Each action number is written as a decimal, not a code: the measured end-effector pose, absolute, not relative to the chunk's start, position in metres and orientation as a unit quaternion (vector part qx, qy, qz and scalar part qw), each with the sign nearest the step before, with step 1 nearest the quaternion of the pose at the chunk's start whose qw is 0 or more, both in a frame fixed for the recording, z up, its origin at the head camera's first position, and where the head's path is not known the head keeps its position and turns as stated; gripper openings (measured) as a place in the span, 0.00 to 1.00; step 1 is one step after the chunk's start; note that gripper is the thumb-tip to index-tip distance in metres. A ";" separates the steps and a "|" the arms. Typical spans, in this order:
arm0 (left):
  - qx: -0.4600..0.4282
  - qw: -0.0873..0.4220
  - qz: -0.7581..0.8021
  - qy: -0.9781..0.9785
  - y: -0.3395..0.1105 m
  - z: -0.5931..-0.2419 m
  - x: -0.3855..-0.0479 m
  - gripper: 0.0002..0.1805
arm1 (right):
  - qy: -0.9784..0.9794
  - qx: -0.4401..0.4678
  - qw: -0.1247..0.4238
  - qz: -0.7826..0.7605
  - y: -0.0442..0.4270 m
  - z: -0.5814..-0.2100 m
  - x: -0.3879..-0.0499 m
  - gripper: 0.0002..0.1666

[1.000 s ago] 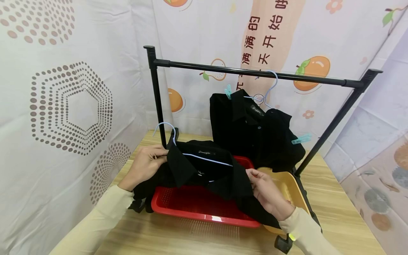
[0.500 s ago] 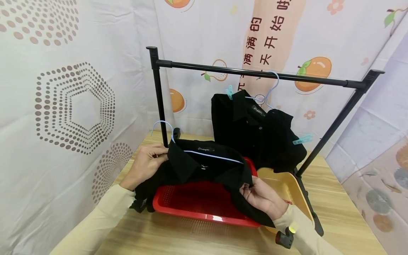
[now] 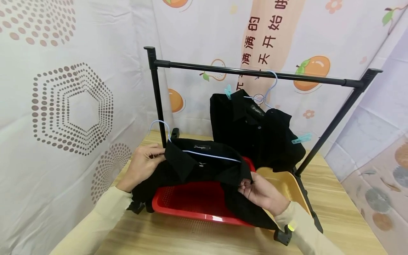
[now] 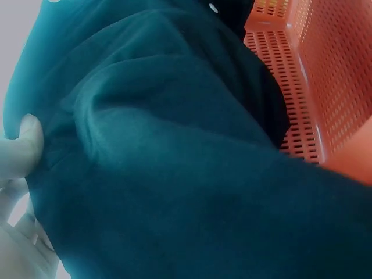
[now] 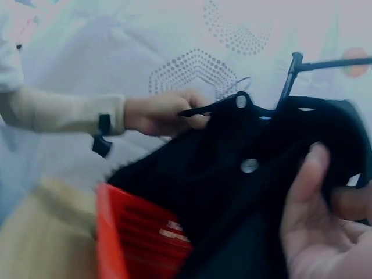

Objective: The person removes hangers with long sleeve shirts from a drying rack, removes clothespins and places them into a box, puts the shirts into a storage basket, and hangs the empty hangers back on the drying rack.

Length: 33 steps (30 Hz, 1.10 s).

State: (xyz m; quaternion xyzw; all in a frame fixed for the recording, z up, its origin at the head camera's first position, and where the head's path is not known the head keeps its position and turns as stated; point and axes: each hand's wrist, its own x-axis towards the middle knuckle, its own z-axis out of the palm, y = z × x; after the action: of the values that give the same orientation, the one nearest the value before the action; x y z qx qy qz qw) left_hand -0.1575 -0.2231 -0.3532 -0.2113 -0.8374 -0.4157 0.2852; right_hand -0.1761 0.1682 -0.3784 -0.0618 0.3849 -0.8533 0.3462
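One wood table (image 3: 347, 209), two shirts (image 3: 210, 173) (image 3: 237, 124), two hands (image 3: 146, 164) (image 3: 262, 191) gripping one

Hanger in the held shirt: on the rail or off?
Off. In the head view its hook sits well below the rail; left hand and right hand hold the shirt over the red basket.

I see the near shirt (image 3: 204, 173) over a basket (image 3: 197, 214), a second shirt (image 3: 251, 136) behind it hung on the rack (image 3: 216, 68), and a tray (image 3: 282, 182) at the basket's right.
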 end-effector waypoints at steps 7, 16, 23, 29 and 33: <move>-0.215 0.303 -0.395 -0.840 -0.226 -0.352 -0.157 0.14 | 0.665 -0.117 0.185 -0.714 0.181 -0.358 -0.179 0.17; -0.248 0.294 -0.401 -0.831 -0.219 -0.355 -0.159 0.15 | 0.899 -0.245 -0.138 -0.336 0.169 -0.359 -0.164 0.23; -0.254 0.298 -0.401 -0.828 -0.217 -0.356 -0.157 0.14 | 0.887 -0.242 -0.191 -0.343 0.169 -0.370 -0.166 0.07; -0.224 0.303 -0.418 -0.826 -0.219 -0.357 -0.155 0.14 | 0.862 -0.195 -0.089 -0.459 0.178 -0.372 -0.174 0.05; -0.221 0.306 -0.418 -0.826 -0.220 -0.355 -0.156 0.14 | 0.775 -0.143 0.081 -0.610 0.182 -0.375 -0.177 0.06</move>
State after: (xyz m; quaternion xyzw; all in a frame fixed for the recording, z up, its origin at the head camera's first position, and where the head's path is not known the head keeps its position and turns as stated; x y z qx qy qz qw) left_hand -0.1558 -0.2202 -0.3554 -0.2208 -0.8262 -0.4180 0.3064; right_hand -0.1773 0.1823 -0.3752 -0.1430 0.7748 -0.6105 0.0811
